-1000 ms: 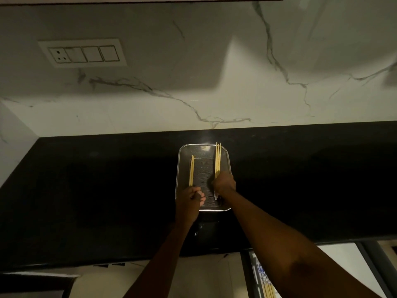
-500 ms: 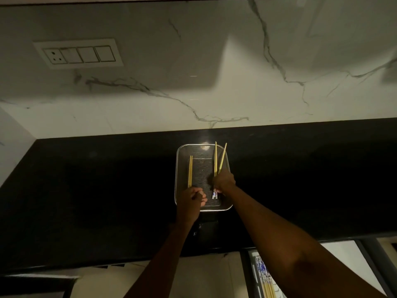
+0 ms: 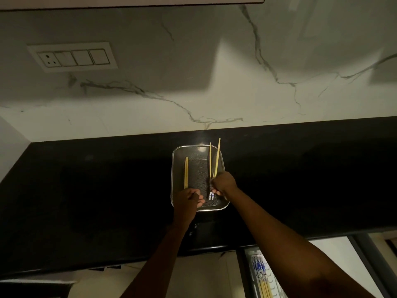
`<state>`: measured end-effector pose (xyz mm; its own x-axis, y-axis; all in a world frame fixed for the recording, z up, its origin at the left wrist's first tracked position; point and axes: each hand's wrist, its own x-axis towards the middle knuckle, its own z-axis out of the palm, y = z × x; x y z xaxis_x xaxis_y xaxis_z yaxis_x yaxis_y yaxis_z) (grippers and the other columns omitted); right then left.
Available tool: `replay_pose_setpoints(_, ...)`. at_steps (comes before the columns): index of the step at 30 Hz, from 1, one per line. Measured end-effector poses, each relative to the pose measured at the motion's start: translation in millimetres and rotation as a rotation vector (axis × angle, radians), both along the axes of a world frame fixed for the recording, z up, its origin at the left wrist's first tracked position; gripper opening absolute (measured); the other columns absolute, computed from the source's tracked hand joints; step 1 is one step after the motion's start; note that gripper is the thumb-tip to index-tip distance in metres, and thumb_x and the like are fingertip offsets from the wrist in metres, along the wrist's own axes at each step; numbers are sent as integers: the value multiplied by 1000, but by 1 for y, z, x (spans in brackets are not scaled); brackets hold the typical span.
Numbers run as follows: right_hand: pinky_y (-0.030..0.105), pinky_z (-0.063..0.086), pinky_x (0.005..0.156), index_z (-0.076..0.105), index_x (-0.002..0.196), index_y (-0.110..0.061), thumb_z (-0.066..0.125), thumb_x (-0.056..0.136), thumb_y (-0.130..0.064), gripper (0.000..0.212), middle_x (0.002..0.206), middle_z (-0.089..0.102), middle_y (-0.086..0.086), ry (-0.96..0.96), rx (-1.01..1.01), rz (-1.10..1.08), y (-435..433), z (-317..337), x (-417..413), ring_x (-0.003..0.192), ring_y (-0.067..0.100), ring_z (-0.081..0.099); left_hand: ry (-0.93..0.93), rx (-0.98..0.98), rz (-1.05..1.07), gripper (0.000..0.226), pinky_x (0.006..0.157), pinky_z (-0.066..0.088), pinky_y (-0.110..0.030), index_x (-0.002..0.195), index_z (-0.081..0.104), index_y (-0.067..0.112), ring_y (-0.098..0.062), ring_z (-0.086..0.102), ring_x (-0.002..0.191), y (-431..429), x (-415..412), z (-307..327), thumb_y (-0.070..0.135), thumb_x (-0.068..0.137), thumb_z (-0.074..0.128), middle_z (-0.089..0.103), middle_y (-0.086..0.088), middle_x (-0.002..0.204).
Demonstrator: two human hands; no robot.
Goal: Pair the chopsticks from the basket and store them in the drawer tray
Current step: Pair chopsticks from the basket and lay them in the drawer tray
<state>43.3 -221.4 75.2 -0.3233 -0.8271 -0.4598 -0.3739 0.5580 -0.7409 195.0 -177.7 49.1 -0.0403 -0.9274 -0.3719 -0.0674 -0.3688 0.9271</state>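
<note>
Over a mesh basket [image 3: 175,168] on a dark counter [image 3: 86,190], each hand, left [image 3: 188,200] and right [image 3: 223,182], grips chopsticks.

Bare to the wrist and beyond: a person's left hand [image 3: 188,198] and right hand [image 3: 223,183], uncovered, in dim light. The left forearm [image 3: 163,254] and right forearm [image 3: 290,244] show skin along their whole visible length, down to the near edge of the frame. The right forearm appears the broader of the two. Finer detail of the fingers is lost in shadow.
</note>
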Motion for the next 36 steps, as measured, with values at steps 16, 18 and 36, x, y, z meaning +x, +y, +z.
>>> replay_pose_setpoints(16, 24, 58, 80, 63, 131, -24, 51, 101, -28, 32, 104, 74, -4, 605, -953, 504, 55, 37, -15, 93, 8, 71, 419, 294, -328, 54, 63, 61, -29, 107, 72, 2, -31, 78, 87, 2, 12, 83, 50, 82, 71, 78, -21, 101)
replay_pose_setpoints(18, 26, 58, 84, 62, 134, -19, 53, 98, -25, 38, 111, 74, 0, 635, -959, 542, 58, 37, -16, 99, 13, 71, 404, 271, -361, 36, 66, 62, -30, 111, 70, 2, -31, 78, 88, 4, 12, 87, 31, 90, 71, 78, -20, 101)
replay_pose_setpoints(36, 33, 59, 87, 58, 136, -14, 75, 88, -20, 51, 89, 80, 6, -513, -466, 101, 53, 42, -1, 89, 21, 78, 230, 212, -332, 19, 74, 64, -38, 115, 70, 8, -36, 77, 95, 18, 15, 79, 15, 99, 64, 78, -21, 103)
